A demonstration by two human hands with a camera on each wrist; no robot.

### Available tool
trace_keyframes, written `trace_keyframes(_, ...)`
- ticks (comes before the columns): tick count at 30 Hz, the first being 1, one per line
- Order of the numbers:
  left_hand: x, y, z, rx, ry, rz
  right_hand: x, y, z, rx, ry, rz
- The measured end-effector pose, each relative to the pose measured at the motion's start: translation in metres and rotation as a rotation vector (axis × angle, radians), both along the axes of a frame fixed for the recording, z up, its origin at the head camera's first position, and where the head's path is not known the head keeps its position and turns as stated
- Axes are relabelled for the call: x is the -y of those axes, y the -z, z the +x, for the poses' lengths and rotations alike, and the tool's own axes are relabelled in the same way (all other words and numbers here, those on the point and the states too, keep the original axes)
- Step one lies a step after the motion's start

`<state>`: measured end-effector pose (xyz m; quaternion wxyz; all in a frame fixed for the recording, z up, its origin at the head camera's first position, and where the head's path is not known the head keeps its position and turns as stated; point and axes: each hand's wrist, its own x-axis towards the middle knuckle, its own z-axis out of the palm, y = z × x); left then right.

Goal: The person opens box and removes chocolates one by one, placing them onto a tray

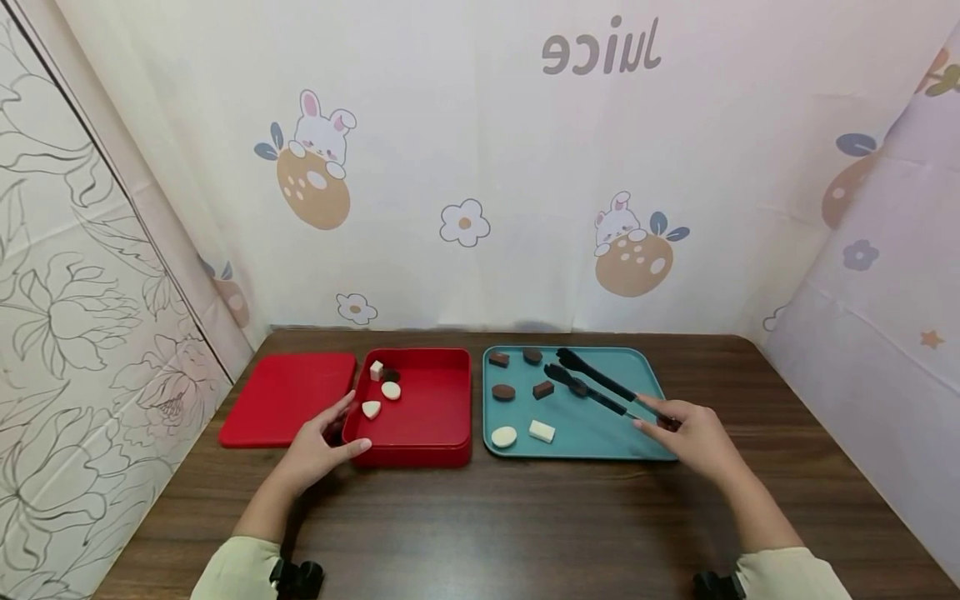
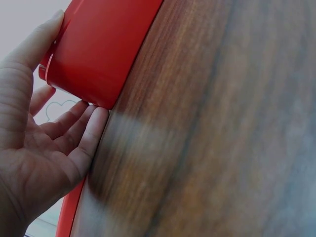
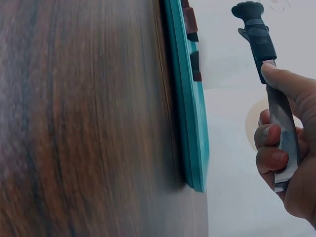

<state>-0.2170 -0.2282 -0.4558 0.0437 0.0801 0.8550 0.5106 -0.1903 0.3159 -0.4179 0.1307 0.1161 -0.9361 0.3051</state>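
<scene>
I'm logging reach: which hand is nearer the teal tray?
Right. The right hand holds tongs by the right edge of the teal tray; the left hand is farther, touching the red box.

Black-and-silver tongs (image 1: 606,383) slant above the teal tray (image 1: 600,440), arms parted. The red box (image 1: 431,404) stands lidless beside the tray, four small pieces (image 1: 391,390) inside its left part.

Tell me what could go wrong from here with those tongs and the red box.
The tongs, held in the right hand, reach over the tray with their tips near a brown block, so they might knock it aside. A brown oval has curved sides, so it could slip if gripped. The left hand touches the red box near its left side, so a push might slide it toward the tray.
</scene>
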Motion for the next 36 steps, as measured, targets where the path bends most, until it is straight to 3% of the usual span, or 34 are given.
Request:
trace_keyframes(3,0.0,-0.002,0.002,-0.001,-0.001,0.001,0.005,0.0,-0.001,-0.01,-0.027,-0.006)
trace_keyframes(5,0.003,0.006,-0.002,-0.013,-0.002,-0.001,0.009,0.0,-0.002,-0.01,-0.045,-0.01)
trace_keyframes(12,0.003,0.007,-0.002,-0.034,0.002,0.002,0.024,0.0,-0.004,-0.018,-0.115,-0.035)
trace_keyframes(20,0.003,0.007,-0.002,-0.029,0.003,0.007,0.042,-0.006,-0.005,0.045,-0.164,-0.064)
trace_keyframes(31,0.003,0.006,-0.002,-0.019,-0.001,0.007,0.062,-0.028,-0.013,-0.01,-0.252,0.015)
trace_keyframes(36,0.003,0.007,-0.003,-0.013,-0.003,0.005,0.072,-0.042,-0.018,-0.018,-0.276,0.107)
